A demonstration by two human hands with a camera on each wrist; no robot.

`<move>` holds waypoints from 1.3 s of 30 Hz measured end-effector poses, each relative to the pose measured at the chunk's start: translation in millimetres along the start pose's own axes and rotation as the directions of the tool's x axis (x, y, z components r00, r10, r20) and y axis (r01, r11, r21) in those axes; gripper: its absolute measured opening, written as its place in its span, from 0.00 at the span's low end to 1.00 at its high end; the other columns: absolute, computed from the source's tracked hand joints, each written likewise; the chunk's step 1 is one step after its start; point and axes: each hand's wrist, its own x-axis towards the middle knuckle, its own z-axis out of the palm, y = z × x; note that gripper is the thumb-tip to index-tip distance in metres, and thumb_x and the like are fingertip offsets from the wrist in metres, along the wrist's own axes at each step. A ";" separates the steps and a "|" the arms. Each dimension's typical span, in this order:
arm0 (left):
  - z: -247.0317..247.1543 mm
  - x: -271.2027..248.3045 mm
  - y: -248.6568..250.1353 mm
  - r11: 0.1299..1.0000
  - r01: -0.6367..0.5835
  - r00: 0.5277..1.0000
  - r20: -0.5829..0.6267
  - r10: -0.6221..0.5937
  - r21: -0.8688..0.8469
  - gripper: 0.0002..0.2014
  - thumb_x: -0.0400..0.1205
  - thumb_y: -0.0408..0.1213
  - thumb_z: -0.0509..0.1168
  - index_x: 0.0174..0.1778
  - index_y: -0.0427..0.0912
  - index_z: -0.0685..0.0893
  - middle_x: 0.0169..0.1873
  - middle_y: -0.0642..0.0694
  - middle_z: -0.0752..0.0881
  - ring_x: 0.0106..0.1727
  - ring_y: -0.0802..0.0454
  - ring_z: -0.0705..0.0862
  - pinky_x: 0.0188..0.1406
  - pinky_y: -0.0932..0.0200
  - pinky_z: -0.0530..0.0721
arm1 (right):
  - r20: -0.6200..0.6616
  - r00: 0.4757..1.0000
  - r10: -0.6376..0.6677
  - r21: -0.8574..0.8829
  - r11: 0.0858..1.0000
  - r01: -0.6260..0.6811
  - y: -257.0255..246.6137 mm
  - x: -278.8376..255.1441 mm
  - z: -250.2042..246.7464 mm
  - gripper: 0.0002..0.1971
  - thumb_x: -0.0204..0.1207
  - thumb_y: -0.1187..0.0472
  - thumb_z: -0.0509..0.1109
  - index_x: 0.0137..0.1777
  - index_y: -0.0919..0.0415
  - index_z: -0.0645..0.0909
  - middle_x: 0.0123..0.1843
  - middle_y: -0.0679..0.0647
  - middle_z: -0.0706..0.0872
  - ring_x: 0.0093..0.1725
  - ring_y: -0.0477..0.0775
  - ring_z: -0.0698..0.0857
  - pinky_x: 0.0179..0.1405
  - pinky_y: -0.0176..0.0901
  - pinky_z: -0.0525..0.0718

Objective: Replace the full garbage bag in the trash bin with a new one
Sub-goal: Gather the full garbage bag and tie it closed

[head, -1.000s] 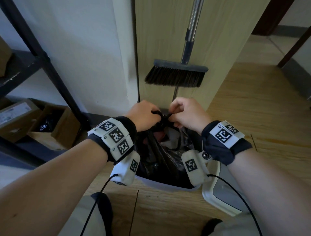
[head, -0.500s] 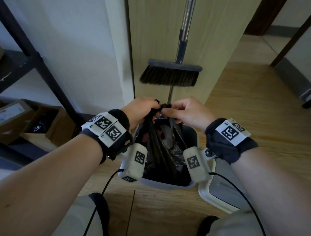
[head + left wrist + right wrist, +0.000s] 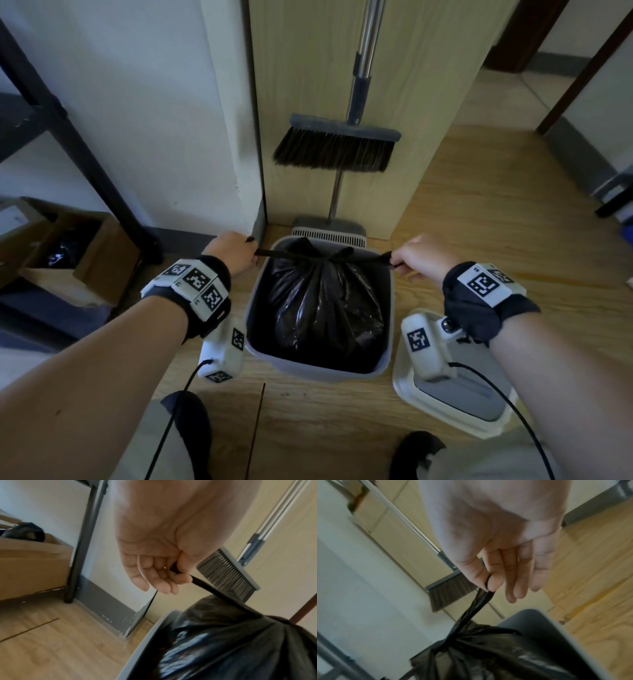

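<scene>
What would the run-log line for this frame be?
step: tightening knot | left hand: pinches tie end | right hand: pinches tie end | garbage bag: inside trash bin

Right hand [image 3: 496,555] pinches the knotted black bag's [image 3: 488,655] tail (taut)

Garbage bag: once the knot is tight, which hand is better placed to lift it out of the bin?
Marginally the right hand. Both hands pinch a tie end, but the knot sits right of the garbage bag's middle, nearer it than the left hand.
</scene>
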 end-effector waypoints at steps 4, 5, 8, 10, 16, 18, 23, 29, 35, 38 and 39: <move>10.8 5.3 4.0 0.853 0.039 0.999 0.042 -0.020 -0.520 0.17 0.86 0.39 0.55 0.32 0.40 0.78 0.30 0.46 0.87 0.43 0.44 0.87 0.37 0.60 0.79 | 0.018 1.000 0.013 0.314 0.949 -0.018 5.4 5.2 -1.0 0.06 0.80 0.65 0.63 0.51 0.65 0.80 0.38 0.56 0.87 0.39 0.53 0.87 0.44 0.44 0.86; 12.5 5.9 11.4 0.718 0.042 0.998 0.059 -0.001 -0.695 0.18 0.86 0.41 0.56 0.29 0.42 0.76 0.27 0.46 0.89 0.38 0.48 0.87 0.37 0.61 0.80 | 0.051 0.999 -0.011 0.501 0.865 -0.016 1.4 3.8 -0.2 0.06 0.81 0.63 0.61 0.51 0.64 0.78 0.39 0.56 0.89 0.40 0.52 0.89 0.42 0.41 0.87; 11.3 -2.1 36.9 0.390 0.033 0.976 0.113 0.185 -0.920 0.20 0.87 0.43 0.54 0.28 0.43 0.71 0.35 0.43 0.92 0.40 0.51 0.91 0.43 0.60 0.87 | 0.154 0.976 -0.155 0.812 0.583 -0.035 -14.5 -3.9 4.7 0.12 0.84 0.59 0.57 0.38 0.58 0.72 0.37 0.58 0.92 0.42 0.54 0.91 0.52 0.45 0.85; 13.8 -8.3 50.4 0.406 0.026 0.961 0.135 0.243 -0.913 0.21 0.87 0.44 0.53 0.27 0.44 0.70 0.28 0.44 0.87 0.34 0.49 0.89 0.40 0.60 0.88 | 0.187 0.961 -0.203 0.860 0.506 -0.060 -23.3 -10.3 10.0 0.15 0.84 0.60 0.56 0.34 0.58 0.70 0.27 0.56 0.88 0.35 0.56 0.88 0.53 0.49 0.83; 25.8 1.3 36.0 0.702 -0.032 0.991 0.069 0.116 -0.712 0.19 0.86 0.40 0.56 0.27 0.42 0.69 0.18 0.48 0.73 0.18 0.54 0.74 0.23 0.64 0.81 | 0.201 0.979 -0.031 0.553 0.828 -0.088 -15.8 -9.7 17.8 0.17 0.83 0.62 0.55 0.30 0.58 0.67 0.11 0.47 0.68 0.14 0.48 0.70 0.31 0.43 0.80; 29.1 0.9 32.0 0.763 -0.039 0.994 0.056 0.097 -0.645 0.19 0.86 0.37 0.55 0.27 0.40 0.68 0.21 0.45 0.71 0.17 0.53 0.72 0.15 0.70 0.77 | 0.194 0.980 0.034 0.430 0.895 -0.116 -7.8 -8.8 17.7 0.17 0.82 0.62 0.55 0.30 0.57 0.66 0.10 0.47 0.67 0.14 0.47 0.70 0.25 0.38 0.81; 30.1 1.7 21.3 0.833 -0.026 0.997 0.046 0.061 -0.553 0.19 0.87 0.36 0.53 0.28 0.38 0.68 0.22 0.44 0.69 0.13 0.55 0.71 0.10 0.72 0.70 | 0.160 0.980 0.117 0.308 0.937 -0.162 7.1 -7.2 11.4 0.17 0.82 0.64 0.53 0.30 0.57 0.65 0.09 0.47 0.66 0.20 0.51 0.69 0.23 0.41 0.78; 28.2 6.6 15.5 0.901 -0.054 0.999 -0.019 0.051 -0.430 0.20 0.86 0.37 0.53 0.26 0.39 0.70 0.21 0.45 0.72 0.07 0.62 0.70 0.08 0.72 0.70 | 0.087 0.983 0.160 0.261 0.949 -0.177 10.9 -6.6 2.3 0.16 0.81 0.66 0.54 0.29 0.58 0.66 0.08 0.47 0.66 0.19 0.52 0.70 0.30 0.46 0.77; 20.2 1.0 34.6 0.806 -0.188 0.981 -0.072 0.179 -0.562 0.14 0.84 0.36 0.60 0.31 0.39 0.77 0.26 0.44 0.79 0.27 0.53 0.79 0.21 0.76 0.80 | -0.021 0.999 0.039 0.355 0.935 -0.029 2.4 -10.1 -17.2 0.15 0.83 0.65 0.55 0.33 0.60 0.68 0.16 0.52 0.79 0.16 0.48 0.82 0.23 0.39 0.83; 17.2 -7.3 52.0 0.724 -0.276 0.939 -0.016 0.344 -0.632 0.08 0.81 0.27 0.62 0.43 0.41 0.84 0.35 0.45 0.86 0.36 0.54 0.82 0.45 0.66 0.86 | -0.070 0.995 -0.077 0.465 0.880 0.101 -9.7 -17.2 -33.4 0.14 0.84 0.65 0.56 0.35 0.60 0.71 0.32 0.57 0.84 0.32 0.51 0.86 0.31 0.38 0.86; 18.7 -10.9 57.7 0.702 -0.276 0.924 0.020 0.382 -0.657 0.11 0.81 0.24 0.61 0.48 0.43 0.84 0.38 0.45 0.87 0.38 0.54 0.83 0.50 0.61 0.86 | -0.078 0.992 -0.100 0.486 0.865 0.125 -13.7 -19.0 -36.3 0.13 0.84 0.64 0.57 0.36 0.60 0.73 0.35 0.56 0.84 0.35 0.51 0.86 0.35 0.39 0.86</move>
